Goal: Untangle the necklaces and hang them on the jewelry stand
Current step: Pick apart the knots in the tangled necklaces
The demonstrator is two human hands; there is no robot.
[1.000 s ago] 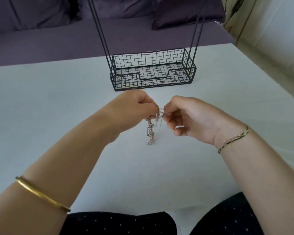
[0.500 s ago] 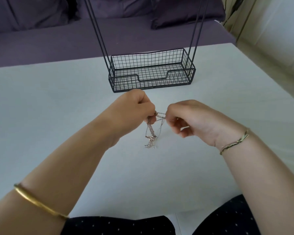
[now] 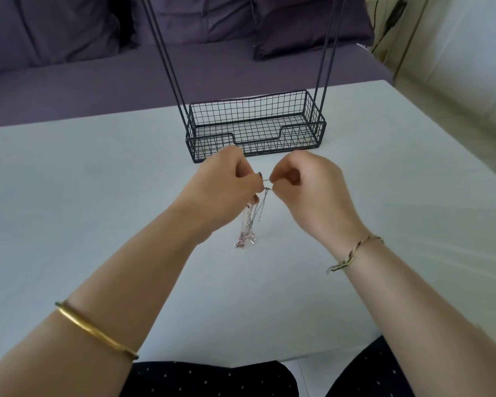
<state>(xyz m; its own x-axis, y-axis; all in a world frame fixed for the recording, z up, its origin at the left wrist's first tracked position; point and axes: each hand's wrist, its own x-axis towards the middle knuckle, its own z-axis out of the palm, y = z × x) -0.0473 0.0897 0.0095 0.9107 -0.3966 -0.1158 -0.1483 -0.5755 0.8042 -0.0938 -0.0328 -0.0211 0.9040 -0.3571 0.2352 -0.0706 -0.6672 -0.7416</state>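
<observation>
In the head view, the left hand [image 3: 226, 184] sits just left of the frame's centre, its fingers [image 3: 245, 173] curled tightly in, with thumb and fingertip pinching the top of a tangled bunch of thin silver and rose-coloured chain necklaces [image 3: 249, 222]. The right hand [image 3: 307, 187], just right of centre, is curled the same way, and its fingers [image 3: 287, 174] pinch a short strand stretched between the two hands. The hands are close together but do not touch. Below the pinch the necklaces hang in a narrow, twisted cluster that widens into small dangling ends at the bottom. Whether these ends touch the white counter [image 3: 98, 181] cannot be told. Just above the hands in the frame stands the black wire jewelry stand [image 3: 298, 138], a mesh basket base with thin rods rising out of the top edge. A plain gold bangle [image 3: 95, 330] circles the left forearm at lower left, and a braided cord bracelet [image 3: 352, 253] circles the right wrist. A purple sofa [image 3: 69, 81] fills the upper frame.
</observation>
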